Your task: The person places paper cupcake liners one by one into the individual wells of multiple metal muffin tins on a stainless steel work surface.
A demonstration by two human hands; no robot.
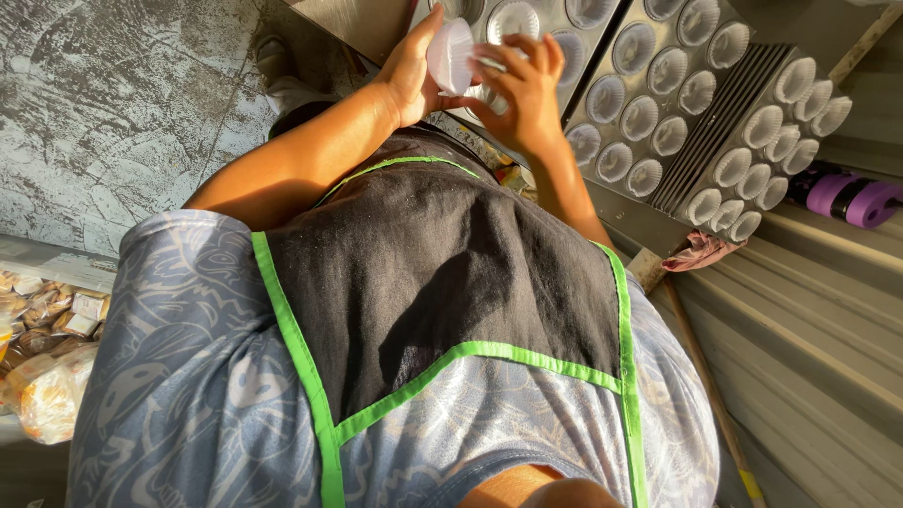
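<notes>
My left hand [406, 73] holds a small stack of white paper baking cups [450, 55] above a metal muffin tray [550, 19]. My right hand [525, 92] touches the stack from the right, its fingers curled over the edge of the cups. Both hands are raised in front of my black apron with green trim [442, 273]. Some moulds of the tray below have white cups in them.
A second muffin tray [649, 94] and a stack of trays [762, 141], lined with white cups, lie to the right. A purple roll [847, 198] and a pinkish cloth [701, 252] lie further right. Bagged baked goods [47, 357] are at the left. A shoe [273, 58] stands on the mottled floor.
</notes>
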